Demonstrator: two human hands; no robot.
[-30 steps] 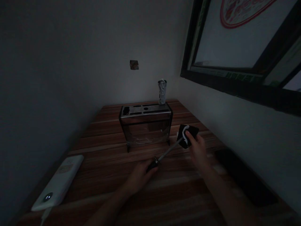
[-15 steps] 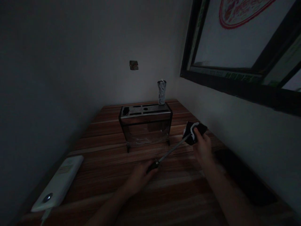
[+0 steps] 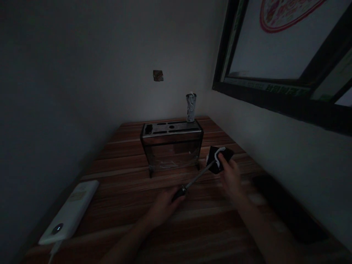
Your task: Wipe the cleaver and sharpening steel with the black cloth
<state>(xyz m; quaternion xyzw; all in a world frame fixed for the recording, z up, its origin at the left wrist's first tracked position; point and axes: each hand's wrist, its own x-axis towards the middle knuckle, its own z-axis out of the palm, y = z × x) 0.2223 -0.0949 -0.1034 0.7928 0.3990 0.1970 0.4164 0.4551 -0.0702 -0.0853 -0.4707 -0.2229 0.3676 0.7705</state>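
The left hand (image 3: 165, 205) was wrapped round a black handle (image 3: 178, 193); the right hand (image 3: 230, 176) pinched a cloth (image 3: 211, 156). Below spread the wood-grain table (image 3: 123, 205), with the slotted knife block (image 3: 173, 146) standing on it beyond the hands. Between the hands was the honing steel (image 3: 196, 178), its long axis slanting away rightward, far end hidden at the cloth. This black, white-streaked cloth sat closer to the handle than half a second earlier.
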